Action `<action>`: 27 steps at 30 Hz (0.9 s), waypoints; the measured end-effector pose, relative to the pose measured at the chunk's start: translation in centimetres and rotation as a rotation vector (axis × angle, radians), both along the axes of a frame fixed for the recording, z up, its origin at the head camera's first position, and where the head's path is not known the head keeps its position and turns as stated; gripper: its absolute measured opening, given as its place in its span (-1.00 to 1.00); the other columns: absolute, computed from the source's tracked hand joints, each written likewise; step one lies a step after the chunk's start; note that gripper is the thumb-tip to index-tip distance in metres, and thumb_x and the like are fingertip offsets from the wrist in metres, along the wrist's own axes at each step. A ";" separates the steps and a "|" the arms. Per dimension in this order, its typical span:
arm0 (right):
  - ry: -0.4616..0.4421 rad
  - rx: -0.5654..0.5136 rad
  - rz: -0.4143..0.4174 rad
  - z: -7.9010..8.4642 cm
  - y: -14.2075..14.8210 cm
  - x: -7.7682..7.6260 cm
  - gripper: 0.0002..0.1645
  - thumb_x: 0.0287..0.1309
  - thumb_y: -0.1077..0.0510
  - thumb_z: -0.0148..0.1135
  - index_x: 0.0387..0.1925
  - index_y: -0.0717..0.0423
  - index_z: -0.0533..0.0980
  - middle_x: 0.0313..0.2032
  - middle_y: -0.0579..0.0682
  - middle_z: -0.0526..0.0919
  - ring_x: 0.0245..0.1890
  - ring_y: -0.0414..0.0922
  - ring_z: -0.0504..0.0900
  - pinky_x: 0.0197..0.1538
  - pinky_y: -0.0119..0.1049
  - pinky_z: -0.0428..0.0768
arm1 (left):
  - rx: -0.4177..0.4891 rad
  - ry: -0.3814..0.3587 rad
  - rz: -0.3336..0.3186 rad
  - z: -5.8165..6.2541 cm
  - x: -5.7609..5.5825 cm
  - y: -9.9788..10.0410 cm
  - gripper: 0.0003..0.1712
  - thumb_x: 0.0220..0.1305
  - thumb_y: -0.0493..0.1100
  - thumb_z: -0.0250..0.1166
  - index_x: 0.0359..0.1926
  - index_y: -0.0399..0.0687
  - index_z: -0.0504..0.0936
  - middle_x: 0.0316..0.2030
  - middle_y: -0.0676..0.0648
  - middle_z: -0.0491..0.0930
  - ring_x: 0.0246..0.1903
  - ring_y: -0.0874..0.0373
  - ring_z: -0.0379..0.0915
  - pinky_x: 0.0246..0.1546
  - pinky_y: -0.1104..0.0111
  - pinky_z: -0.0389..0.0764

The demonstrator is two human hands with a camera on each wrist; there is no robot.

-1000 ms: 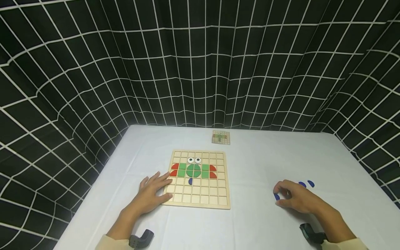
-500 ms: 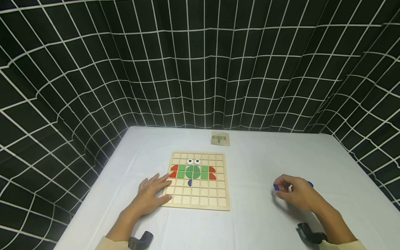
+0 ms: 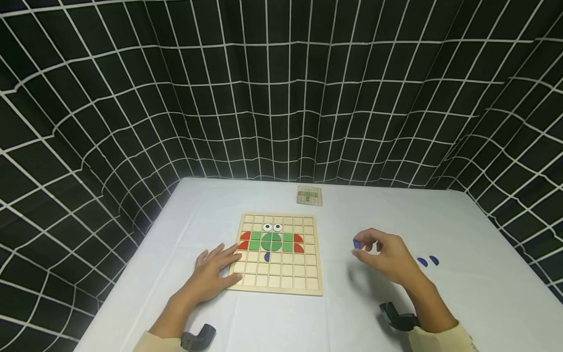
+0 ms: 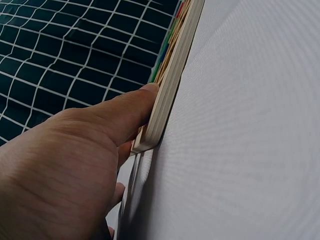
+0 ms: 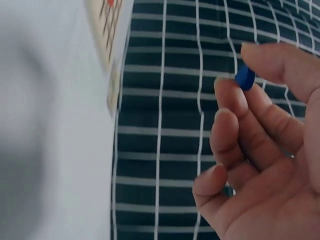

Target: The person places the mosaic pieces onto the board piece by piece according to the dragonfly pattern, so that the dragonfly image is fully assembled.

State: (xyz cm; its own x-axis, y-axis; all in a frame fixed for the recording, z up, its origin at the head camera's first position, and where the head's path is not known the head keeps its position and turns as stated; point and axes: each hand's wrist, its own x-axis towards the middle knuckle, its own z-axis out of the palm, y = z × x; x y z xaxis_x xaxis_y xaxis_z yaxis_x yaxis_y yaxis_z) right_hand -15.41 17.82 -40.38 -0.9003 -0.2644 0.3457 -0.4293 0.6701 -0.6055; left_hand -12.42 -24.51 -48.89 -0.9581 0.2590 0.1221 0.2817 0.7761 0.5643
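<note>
My right hand pinches a blue half-round piece between thumb and fingers, raised over the cloth to the right of the board. In the right wrist view the same blue piece shows at the fingertips. A wooden grid board bears white eye discs, a green circle, green squares, red quarter-round pieces and one blue half-round piece. My left hand rests at the board's left edge with fingers spread; its thumb lies on the board's rim in the left wrist view.
Two more blue half-round pieces lie on the white cloth to the right of my right hand. A small pattern card lies behind the board. A black curtain with white grid lines surrounds the table's back and sides.
My right hand has lifted the blue half-round piece and carried it left toward the board, uncovering the two blue pieces behind it. My left hand has stayed in place.
</note>
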 end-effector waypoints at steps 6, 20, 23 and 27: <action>-0.047 -0.082 -0.030 -0.7 -4.6 -0.6 -0.75 -0.09 0.25 0.49 -0.30 0.08 0.63 -0.46 -0.20 0.60 -0.39 -0.12 0.50 -0.29 -0.15 0.47 | 0.004 -0.003 -0.005 -0.1 -0.1 0.0 -0.33 0.12 0.15 0.40 0.22 0.01 0.55 0.37 0.03 0.27 0.41 -0.13 -0.09 0.32 -0.14 -0.35; -0.092 -0.199 -0.079 -2.8 -12.3 -1.1 -0.70 -0.07 0.23 0.50 -0.24 0.12 0.62 -0.47 -0.19 0.59 -0.42 -0.16 0.50 -0.44 -0.33 0.49 | -0.005 -0.010 0.001 -0.2 -0.2 0.2 -0.33 0.12 0.17 0.38 0.21 0.02 0.56 0.37 0.04 0.26 0.42 -0.11 -0.09 0.32 -0.12 -0.34; -0.101 -0.217 -0.055 -3.5 -13.7 -1.1 -0.71 -0.03 0.24 0.47 -0.22 0.15 0.61 -0.48 -0.20 0.58 -0.43 -0.20 0.50 -0.40 -0.36 0.53 | -0.006 -0.006 0.002 -0.1 -0.1 0.0 -0.33 0.12 0.17 0.38 0.21 0.02 0.55 0.37 0.04 0.26 0.42 -0.12 -0.09 0.32 -0.13 -0.34; -0.129 -0.206 0.006 -4.5 -15.2 -1.1 -0.71 0.01 0.24 0.44 -0.19 0.18 0.59 -0.46 -0.20 0.57 -0.46 -0.21 0.48 -0.41 -0.38 0.54 | -0.005 -0.006 0.004 -0.1 0.0 -0.1 -0.33 0.12 0.17 0.38 0.22 0.02 0.55 0.37 0.04 0.26 0.42 -0.11 -0.09 0.32 -0.13 -0.35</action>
